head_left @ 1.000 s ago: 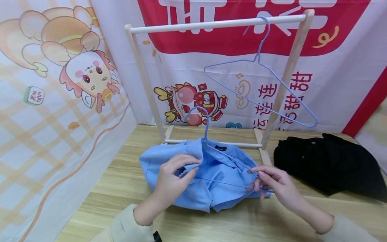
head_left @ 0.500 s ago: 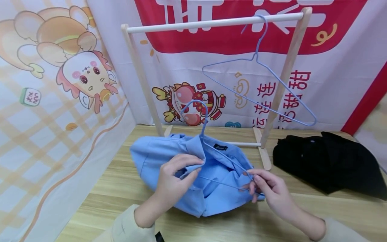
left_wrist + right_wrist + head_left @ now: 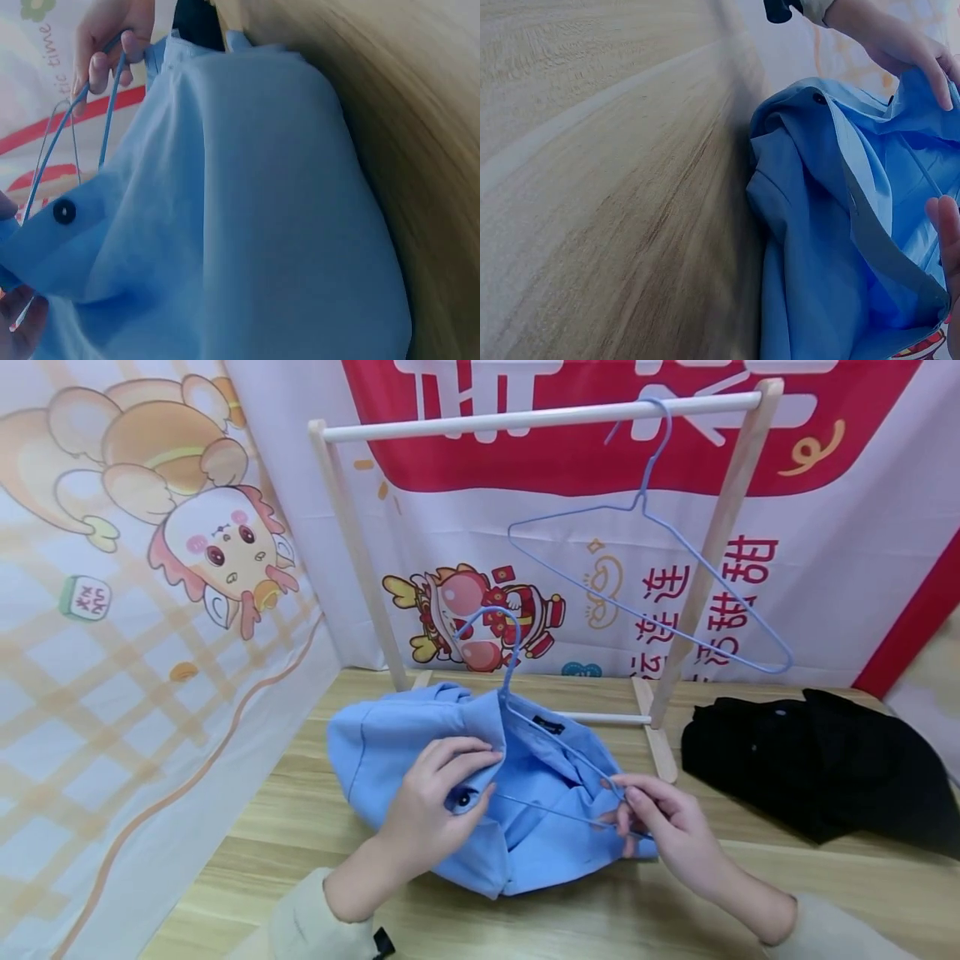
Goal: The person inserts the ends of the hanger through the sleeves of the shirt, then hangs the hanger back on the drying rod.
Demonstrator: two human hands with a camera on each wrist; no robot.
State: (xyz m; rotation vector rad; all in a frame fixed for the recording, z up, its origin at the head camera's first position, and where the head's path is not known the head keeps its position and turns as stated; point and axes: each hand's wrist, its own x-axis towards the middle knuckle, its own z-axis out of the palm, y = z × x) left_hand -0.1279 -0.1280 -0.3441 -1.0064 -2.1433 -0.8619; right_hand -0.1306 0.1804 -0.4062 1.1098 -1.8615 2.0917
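Observation:
A light blue shirt [image 3: 427, 735] with dark buttons lies bunched on the table, its neck opening facing up. My left hand [image 3: 431, 802] pinches the shirt's edge beside a dark button [image 3: 464, 797]. A blue wire hanger [image 3: 516, 647] stands in the opening, hook up. Its left end is hidden under the cloth. With thumb and fingers, my right hand [image 3: 667, 822] holds the hanger's right end, outside the shirt's opening. In the left wrist view the shirt [image 3: 285, 202] fills the middle. The right wrist view shows the shirt's open front [image 3: 877, 210].
Behind the shirt stands a small wooden rack [image 3: 720, 543] with a white top bar [image 3: 480, 423]. A second blue wire hanger [image 3: 645, 510] hangs from that bar without clothing. Black folded clothing [image 3: 810, 760] lies at the right on the wooden table [image 3: 247, 860]. Printed cloth [image 3: 150, 693] lines the left side.
My right hand and the hanger's right end have moved slightly left. The shirt's left side bulges further left. The left hand has turned slightly, and the dark button now shows.

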